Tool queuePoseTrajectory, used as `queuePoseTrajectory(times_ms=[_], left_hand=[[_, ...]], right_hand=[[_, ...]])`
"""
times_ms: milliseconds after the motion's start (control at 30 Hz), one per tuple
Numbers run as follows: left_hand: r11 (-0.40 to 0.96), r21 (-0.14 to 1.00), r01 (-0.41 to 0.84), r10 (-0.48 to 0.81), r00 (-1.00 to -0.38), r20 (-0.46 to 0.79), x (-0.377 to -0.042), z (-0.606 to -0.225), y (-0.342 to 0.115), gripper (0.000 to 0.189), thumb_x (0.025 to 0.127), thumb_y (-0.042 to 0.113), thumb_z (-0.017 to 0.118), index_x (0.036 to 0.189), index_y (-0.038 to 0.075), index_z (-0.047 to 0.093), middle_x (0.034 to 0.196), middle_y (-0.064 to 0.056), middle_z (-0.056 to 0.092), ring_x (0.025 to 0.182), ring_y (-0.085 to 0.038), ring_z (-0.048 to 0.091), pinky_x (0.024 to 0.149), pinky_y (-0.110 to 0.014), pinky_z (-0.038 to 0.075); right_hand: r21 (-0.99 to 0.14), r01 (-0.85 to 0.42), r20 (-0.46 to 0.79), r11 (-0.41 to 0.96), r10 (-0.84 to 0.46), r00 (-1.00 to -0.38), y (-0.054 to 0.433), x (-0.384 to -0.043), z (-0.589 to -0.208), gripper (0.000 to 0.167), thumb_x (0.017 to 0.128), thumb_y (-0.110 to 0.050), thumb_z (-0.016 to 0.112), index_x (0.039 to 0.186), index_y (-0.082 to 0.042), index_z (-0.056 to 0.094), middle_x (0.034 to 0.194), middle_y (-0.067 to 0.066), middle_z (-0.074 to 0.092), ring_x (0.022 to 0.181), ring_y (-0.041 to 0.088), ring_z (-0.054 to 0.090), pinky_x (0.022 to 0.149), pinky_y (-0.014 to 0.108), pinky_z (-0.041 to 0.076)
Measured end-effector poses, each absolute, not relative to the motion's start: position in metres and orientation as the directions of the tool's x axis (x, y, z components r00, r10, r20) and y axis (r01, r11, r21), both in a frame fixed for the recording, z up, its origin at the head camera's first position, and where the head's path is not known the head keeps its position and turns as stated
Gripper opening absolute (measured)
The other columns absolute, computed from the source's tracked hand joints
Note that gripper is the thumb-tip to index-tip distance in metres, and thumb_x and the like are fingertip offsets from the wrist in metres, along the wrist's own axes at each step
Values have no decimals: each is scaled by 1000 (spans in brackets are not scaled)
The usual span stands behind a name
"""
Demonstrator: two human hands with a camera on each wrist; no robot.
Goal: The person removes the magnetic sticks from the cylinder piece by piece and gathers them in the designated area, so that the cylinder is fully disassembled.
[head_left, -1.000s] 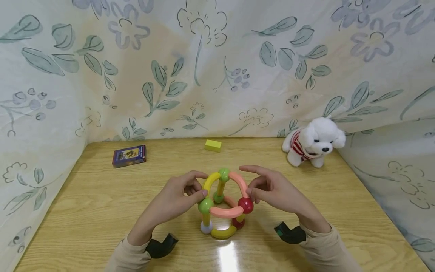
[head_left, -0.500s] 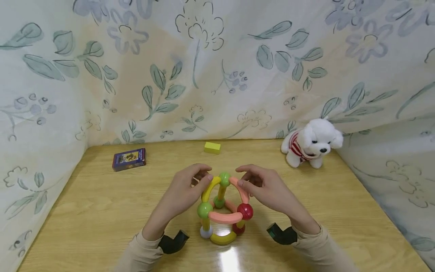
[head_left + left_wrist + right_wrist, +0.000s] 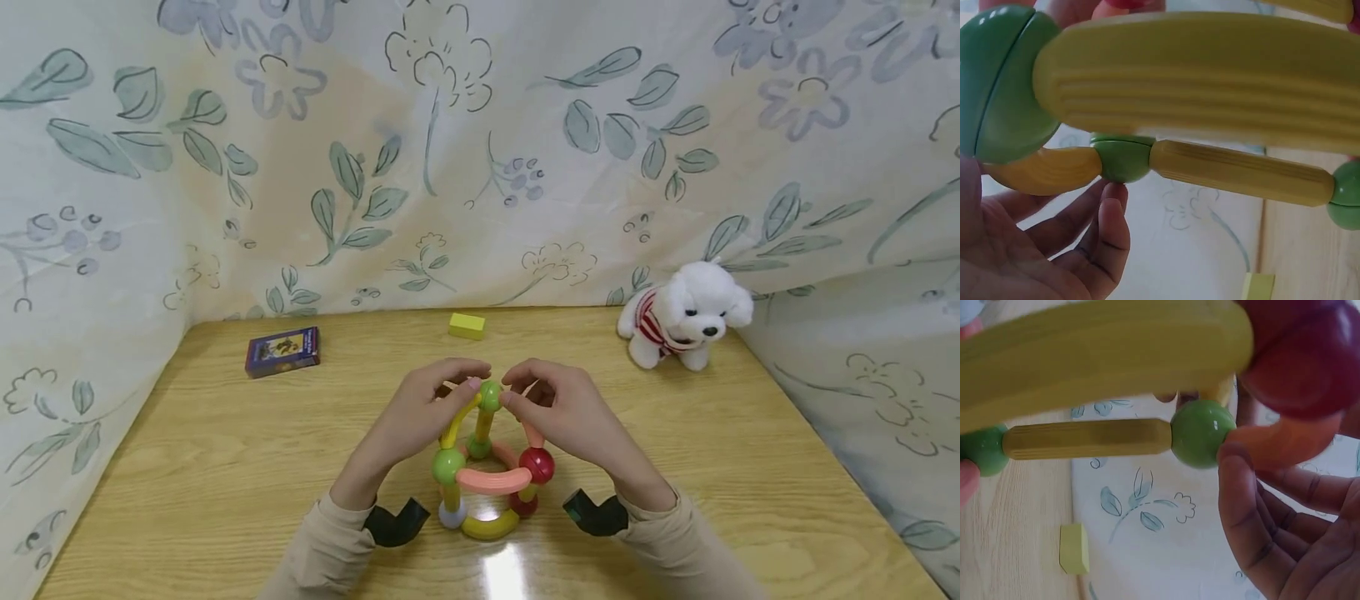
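A toy frame of magnetic balls and sticks (image 3: 493,481) stands upright on the table between my hands. Its top green ball (image 3: 491,396) joins a curved yellow stick (image 3: 1197,81) and a curved pink stick (image 3: 1279,445). My left hand (image 3: 420,410) pinches the frame's top from the left, fingertips at the green ball. From the right, my right hand (image 3: 568,414) pinches the pink stick where it meets that ball. A red ball (image 3: 537,465) and another green ball (image 3: 448,466) sit at the nearer upper corners. The hands partly cover both upper curved sticks.
On the wooden table (image 3: 187,467), a yellow block (image 3: 467,326) lies behind the frame. A small blue card box (image 3: 282,352) is at the back left, and a white plush dog (image 3: 693,312) at the back right. Floral cloth (image 3: 337,233) walls the back and sides.
Both hands have slid up and inward along the upper curved sticks, from near the lower corners to the top green ball. The frame stays in place on the table.
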State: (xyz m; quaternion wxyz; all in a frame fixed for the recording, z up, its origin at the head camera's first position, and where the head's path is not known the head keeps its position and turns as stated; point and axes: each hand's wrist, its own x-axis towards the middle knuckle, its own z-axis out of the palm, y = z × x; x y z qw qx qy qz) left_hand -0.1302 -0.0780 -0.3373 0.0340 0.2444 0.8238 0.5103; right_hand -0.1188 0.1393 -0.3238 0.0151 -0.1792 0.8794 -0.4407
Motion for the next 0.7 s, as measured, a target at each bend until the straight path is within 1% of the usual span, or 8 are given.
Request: queuePoseTrajectory(times_ms=[67,100,167,300,400,533,600,700], left_hand=[[363,844,394,450,-868,211,-129,-339,-77,26,99,20,56,122,14,67,124,-2,67,108,-16,61,86,-33,50],[363,840,404,454,-864,219,-129,-339,-76,25,98,19,57,121,15,68,123,-1,67,107,-16,61,85,-32,50],[364,832,418,457,-859,232,-129,-340,-75,24,97,17,60,118,17,70,121,2,68,105,-14,61,83,-30,49],[360,823,439,459,-852,252,-128,-341,-74,24,95,14,61,116,18,72,120,2,68,105,-14,61,82,-29,47],[362,820,442,461,-850,254,-128,-342,-74,25,95,12,60,116,17,72,120,1,67,105,-15,61,83,-29,47],[366,820,440,461,-851,250,-129,-343,-74,25,95,12,60,117,15,72,120,0,67,104,-15,61,82,-28,49],[365,820,442,461,-850,253,-129,-342,-74,26,95,11,60,118,15,72,120,0,67,103,-15,61,82,-28,49],[366,820,440,459,-852,252,-129,-342,-74,26,95,11,60,118,16,72,119,1,67,101,-14,61,81,-27,49]], right_hand=[[-776,-316,150,546,-326,-933,137,-117,-324,15,91,-26,69,102,-15,70,78,-2,68,66,9,61,60,24,49],[-775,-322,162,544,-322,-933,136,-116,-325,14,91,-24,70,101,-15,70,80,-1,68,64,9,60,58,24,49],[-771,-333,183,542,-313,-932,134,-114,-325,12,90,-22,71,99,-14,70,79,-1,66,60,9,57,54,24,47],[-752,-362,233,551,-291,-928,131,-111,-325,10,88,-16,71,97,-12,70,76,0,63,54,11,52,47,23,43],[-720,-393,286,573,-271,-919,128,-111,-327,8,86,-12,70,94,-12,71,78,-1,63,54,11,51,47,22,42],[-680,-421,337,600,-254,-907,126,-112,-329,9,84,-9,69,91,-13,72,80,-1,64,54,7,48,47,21,40],[-666,-425,348,613,-248,-904,126,-112,-330,10,84,-9,68,92,-13,73,81,-2,65,55,5,46,48,20,39],[-657,-422,354,625,-239,-904,126,-112,-330,11,84,-9,69,93,-13,74,80,-1,64,56,6,45,48,20,38]])
